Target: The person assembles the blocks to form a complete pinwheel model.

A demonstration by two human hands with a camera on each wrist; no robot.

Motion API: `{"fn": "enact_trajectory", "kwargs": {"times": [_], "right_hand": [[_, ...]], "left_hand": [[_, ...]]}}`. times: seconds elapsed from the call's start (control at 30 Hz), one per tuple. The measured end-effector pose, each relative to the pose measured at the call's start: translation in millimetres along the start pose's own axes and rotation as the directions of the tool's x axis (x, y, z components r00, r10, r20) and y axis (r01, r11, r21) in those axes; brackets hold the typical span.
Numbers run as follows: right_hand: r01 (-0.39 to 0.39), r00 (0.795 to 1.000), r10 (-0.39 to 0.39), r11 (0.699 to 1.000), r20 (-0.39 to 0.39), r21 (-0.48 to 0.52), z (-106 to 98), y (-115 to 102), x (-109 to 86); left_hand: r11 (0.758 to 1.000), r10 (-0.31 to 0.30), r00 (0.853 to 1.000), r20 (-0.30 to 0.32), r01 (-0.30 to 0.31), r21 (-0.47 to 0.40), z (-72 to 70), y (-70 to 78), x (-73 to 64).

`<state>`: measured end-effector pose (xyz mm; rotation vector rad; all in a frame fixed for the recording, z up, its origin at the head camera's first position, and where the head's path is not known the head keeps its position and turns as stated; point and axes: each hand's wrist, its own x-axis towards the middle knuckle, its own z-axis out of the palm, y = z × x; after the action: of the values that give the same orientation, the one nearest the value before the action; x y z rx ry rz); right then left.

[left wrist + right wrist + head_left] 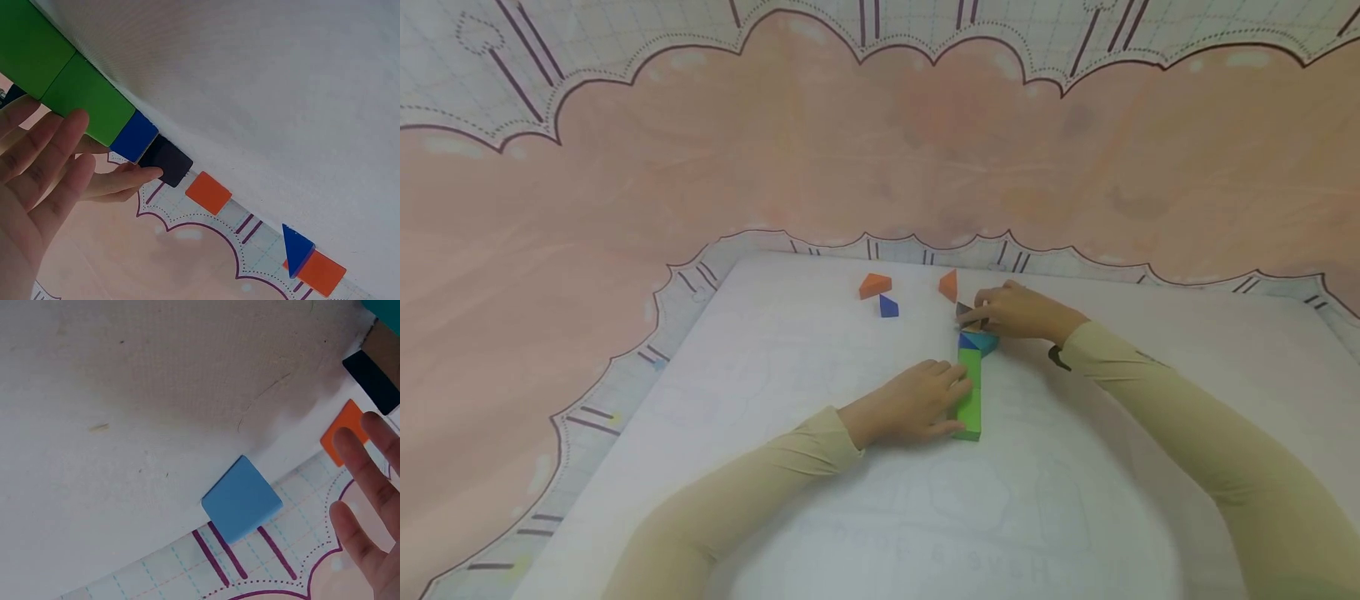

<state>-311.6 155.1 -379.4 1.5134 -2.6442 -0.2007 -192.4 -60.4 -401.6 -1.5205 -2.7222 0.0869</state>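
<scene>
My left hand (921,400) touches the left side of two green blocks (970,415) set end to end, its fingers fairly straight. Beyond them, a blue triangular block (135,136) and a teal block (987,342) continue the row. At its far end my right hand (1026,312) holds a black block (169,161), a fingertip on its side; the thumb's contact is hidden. Other fingers of that hand spread out in the right wrist view. Just past the black block is an orange block (949,285).
Farther left on the white surface (775,333) lie another orange block (875,286) and a blue triangular block (889,307). A light blue block (242,500) appears near the surface's edge in the right wrist view. Patterned cloth (925,150) surrounds the surface.
</scene>
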Motion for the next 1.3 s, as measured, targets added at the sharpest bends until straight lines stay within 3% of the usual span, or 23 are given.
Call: {"fn": "enact_trajectory", "kwargs": {"times": [0.27, 0.67, 0.83, 1.07, 1.3], "right_hand": [[-0.053, 0.998, 0.053, 0.999, -0.018, -0.01, 0, 3, 2.2], [-0.085, 0.996, 0.083, 0.99, -0.021, -0.112, 8, 17, 7.9], [-0.081, 0.996, 0.078, 0.995, -0.047, -0.065, 7, 17, 3.3], [0.013, 0.993, -0.009, 0.999, -0.118, 0.039, -2, 4, -1.8], [0.003, 0.991, 0.007, 0.997, -0.136, 0.077, -3, 0, -2.4]], "left_hand": [[1.0, 0.002, 1.0, -0.011, -0.002, 0.009, 0.4, -0.9, 0.0], [1.0, 0.004, 1.0, -0.005, -0.004, -0.009, -1.5, 1.0, 0.0], [1.0, 0.003, 1.0, 0.004, -0.003, -0.018, -0.6, 2.0, 1.2], [1.0, -0.006, 1.0, -0.002, 0.006, -0.006, 0.0, 2.2, 0.2], [1.0, -0.007, 1.0, 0.004, 0.007, 0.005, -0.8, 1.7, 0.1]]}}
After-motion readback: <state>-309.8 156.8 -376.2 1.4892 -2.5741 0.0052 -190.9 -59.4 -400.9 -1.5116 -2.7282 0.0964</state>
